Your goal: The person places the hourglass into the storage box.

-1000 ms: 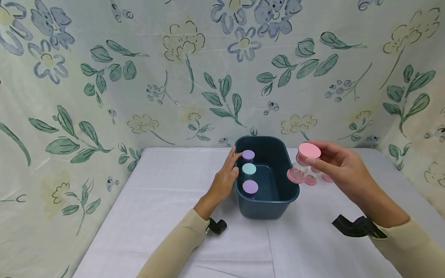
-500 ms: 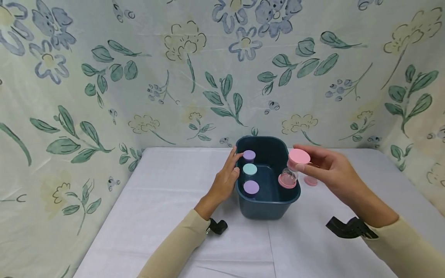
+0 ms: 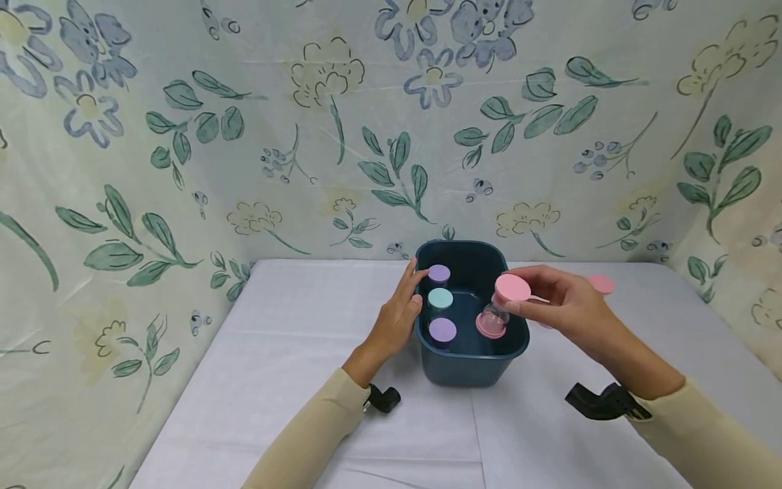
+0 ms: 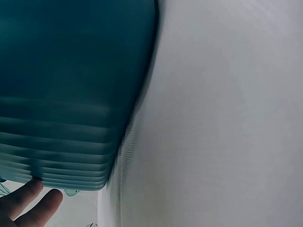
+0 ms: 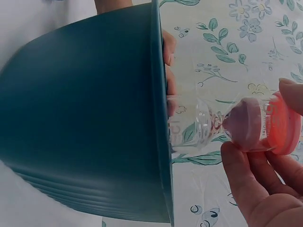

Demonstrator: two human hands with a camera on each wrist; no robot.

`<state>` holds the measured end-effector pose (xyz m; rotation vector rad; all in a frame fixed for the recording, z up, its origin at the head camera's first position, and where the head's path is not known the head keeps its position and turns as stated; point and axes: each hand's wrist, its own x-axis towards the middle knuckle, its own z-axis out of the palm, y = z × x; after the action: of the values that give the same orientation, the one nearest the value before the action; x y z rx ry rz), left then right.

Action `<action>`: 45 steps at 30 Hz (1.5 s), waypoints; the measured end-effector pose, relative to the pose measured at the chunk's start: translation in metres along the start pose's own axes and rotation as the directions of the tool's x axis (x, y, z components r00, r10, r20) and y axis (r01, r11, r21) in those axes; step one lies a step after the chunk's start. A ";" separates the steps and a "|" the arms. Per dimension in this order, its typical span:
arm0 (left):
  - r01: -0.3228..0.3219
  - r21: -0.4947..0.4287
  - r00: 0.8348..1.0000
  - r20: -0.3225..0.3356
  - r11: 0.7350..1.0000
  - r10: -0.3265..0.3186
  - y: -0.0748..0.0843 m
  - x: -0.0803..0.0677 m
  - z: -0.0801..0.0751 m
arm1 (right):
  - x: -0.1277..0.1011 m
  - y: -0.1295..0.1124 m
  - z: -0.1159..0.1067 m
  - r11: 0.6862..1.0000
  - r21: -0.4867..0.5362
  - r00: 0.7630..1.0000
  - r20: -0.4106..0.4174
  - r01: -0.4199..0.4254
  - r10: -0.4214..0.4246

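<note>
My right hand (image 3: 559, 299) pinches a pink-capped sand timer (image 3: 512, 288) by its upper end, between thumb and fingers. Its clear glass and lower cap hang inside the right part of a dark teal bin (image 3: 467, 370); in the right wrist view pink sand lies near the held cap. My left hand (image 3: 391, 319) rests on the bin's left rim with fairly straight fingers, some over the edge. Along the bin's left side stand a purple-capped timer (image 3: 438, 274), a mint-capped timer (image 3: 440, 299) and another purple-capped timer (image 3: 442, 330).
Behind my right hand, another pink cap (image 3: 601, 284) shows on the white-covered table (image 3: 275, 407), partly hidden. A floral cloth (image 3: 342, 136) hangs at the back and sides.
My right hand has carried the pink sand timer left and down, from above the bin's right rim to inside it. My left hand has stayed on the rim.
</note>
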<state>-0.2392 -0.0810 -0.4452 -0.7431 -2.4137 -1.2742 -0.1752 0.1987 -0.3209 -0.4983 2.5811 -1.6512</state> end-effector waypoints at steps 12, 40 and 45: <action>0.007 -0.001 1.000 0.001 1.000 -0.007 -0.001 -0.001 0.000 | 0.002 0.005 0.008 0.995 -0.095 0.998 0.056 0.017 -0.011; -0.014 0.009 1.000 0.002 1.000 0.014 -0.001 0.000 -0.002 | 0.012 0.019 0.019 0.897 -0.380 0.974 0.099 0.225 -0.202; -0.018 0.013 1.000 0.006 1.000 0.018 -0.001 0.000 -0.003 | 0.014 0.024 0.020 0.875 -0.416 0.969 0.091 0.247 -0.230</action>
<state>-0.2399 -0.0834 -0.4441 -0.7646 -2.4123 -1.2504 -0.1901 0.1862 -0.3491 -0.8923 2.9539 -1.0944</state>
